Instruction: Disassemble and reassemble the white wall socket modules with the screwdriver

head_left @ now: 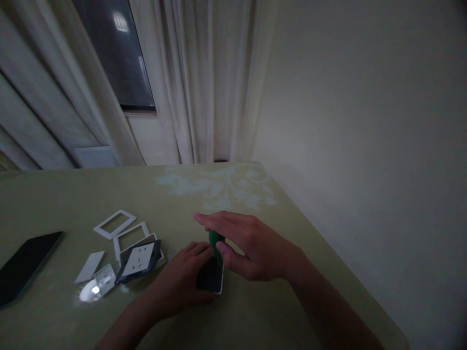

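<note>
My right hand point(255, 243) is around the green handle of a screwdriver point(216, 238), its thumb on the near side and its fingers reaching over the top. The tool stands nearly upright, its lower end over a dark rectangular piece with a pale edge point(210, 276). My left hand point(186, 272) grips that piece at its left side, thumb along the near edge, and covers part of it. Where the screwdriver tip touches is too dim to make out.
Left of my hands lie a socket panel with a dark surround point(138, 258), a white frame point(115, 224), another frame point(132, 235), a white plate point(90, 267) and a clear plastic piece point(105, 278). A dark tablet-like slab point(27, 265) lies further left. A wall point(365, 170) borders the table's right.
</note>
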Available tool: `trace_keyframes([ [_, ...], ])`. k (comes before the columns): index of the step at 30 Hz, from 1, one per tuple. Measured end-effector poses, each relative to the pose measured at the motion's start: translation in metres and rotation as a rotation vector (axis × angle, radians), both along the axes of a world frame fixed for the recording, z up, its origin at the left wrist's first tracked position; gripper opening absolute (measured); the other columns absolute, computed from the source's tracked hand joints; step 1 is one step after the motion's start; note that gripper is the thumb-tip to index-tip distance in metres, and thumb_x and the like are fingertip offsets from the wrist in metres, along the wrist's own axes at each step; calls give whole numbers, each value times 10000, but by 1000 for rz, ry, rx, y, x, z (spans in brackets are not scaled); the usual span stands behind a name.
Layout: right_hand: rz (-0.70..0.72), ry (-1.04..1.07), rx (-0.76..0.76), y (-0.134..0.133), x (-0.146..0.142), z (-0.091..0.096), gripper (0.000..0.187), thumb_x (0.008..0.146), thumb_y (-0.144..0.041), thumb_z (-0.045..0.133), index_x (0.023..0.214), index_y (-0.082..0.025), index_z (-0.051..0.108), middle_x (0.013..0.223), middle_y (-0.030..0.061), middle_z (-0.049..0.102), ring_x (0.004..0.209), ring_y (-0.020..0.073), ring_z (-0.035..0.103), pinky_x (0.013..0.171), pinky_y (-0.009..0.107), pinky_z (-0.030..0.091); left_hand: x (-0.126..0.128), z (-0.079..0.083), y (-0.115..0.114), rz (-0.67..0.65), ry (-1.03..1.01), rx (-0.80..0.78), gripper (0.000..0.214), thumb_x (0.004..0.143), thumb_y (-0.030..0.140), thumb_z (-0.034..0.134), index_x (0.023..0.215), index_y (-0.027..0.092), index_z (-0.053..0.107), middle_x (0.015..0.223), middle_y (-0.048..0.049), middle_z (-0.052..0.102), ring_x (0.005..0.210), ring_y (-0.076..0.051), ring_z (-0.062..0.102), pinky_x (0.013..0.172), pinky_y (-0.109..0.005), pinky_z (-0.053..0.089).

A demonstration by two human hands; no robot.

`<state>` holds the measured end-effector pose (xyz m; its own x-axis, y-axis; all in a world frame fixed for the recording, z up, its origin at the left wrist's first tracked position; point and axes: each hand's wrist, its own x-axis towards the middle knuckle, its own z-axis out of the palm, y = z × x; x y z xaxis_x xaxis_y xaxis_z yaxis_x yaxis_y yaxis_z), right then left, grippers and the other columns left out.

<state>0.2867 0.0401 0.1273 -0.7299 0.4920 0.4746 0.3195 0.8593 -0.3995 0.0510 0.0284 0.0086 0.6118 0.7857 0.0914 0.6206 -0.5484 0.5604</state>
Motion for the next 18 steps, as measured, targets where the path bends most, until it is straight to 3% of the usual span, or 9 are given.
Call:
trace_keyframes([
  [2,44,-25,-85,-4,2,5,538,1088,-144,489,1622,-155,427,1421,140,686,1285,213,650,1099,364,521,10,-7,-6,140,83,79,471,727,388,906,1148,266,734,1214,-84,749,1158,-387,668,1001,-560,558],
  [4,-2,-68,-58,-6,2,6,405,1119,-199,508,1520,-183,560,1315,115,723,1188,203,685,1033,335,542,20,-17,-12,249,130,135,459,768,412,876,1167,246,720,1208,-107,741,1142,-403,654,990,-587,547],
  [6,-110,-99,55,-4,1,3,272,1121,-326,561,1310,-188,699,1097,80,744,981,199,700,867,309,555,28,-24,-16,310,140,160,491,804,431,850,1225,228,699,1222,-129,727,1136,-414,640,976,-598,543],
  [8,-231,-91,199,0,-3,-4,302,1105,-436,580,1117,-177,736,921,54,715,817,195,659,731,308,514,33,-28,-18,346,132,168,540,819,463,838,1271,213,681,1236,-145,713,1127,-418,631,964,-601,545],
  [11,-360,-73,328,4,-9,-11,393,1113,-492,538,975,-171,718,828,52,705,770,205,639,714,330,494,32,-32,-19,371,115,180,600,840,506,818,1338,216,648,1299,-147,697,1135,-411,624,984,-607,542],
  [13,-391,-103,290,1,-11,-10,380,1120,-478,530,1033,-162,723,914,81,743,871,233,676,792,355,530,28,-37,-19,348,80,178,608,854,473,806,1377,227,618,1341,-141,684,1167,-404,623,1013,-607,540],
  [15,-366,-115,177,-6,-11,-5,354,1114,-423,558,1260,-128,687,1174,140,765,1097,278,693,954,407,555,22,-45,-21,302,13,170,636,859,402,801,1430,246,568,1391,-135,662,1230,-395,618,1049,-596,540],
  [18,-222,-58,-39,-12,-6,3,497,1107,-245,535,1576,-100,454,1569,176,598,1425,264,572,1193,429,466,15,-59,-22,272,-102,165,748,848,329,804,1510,277,458,1441,-132,629,1297,-383,617,1081,-588,545],
])
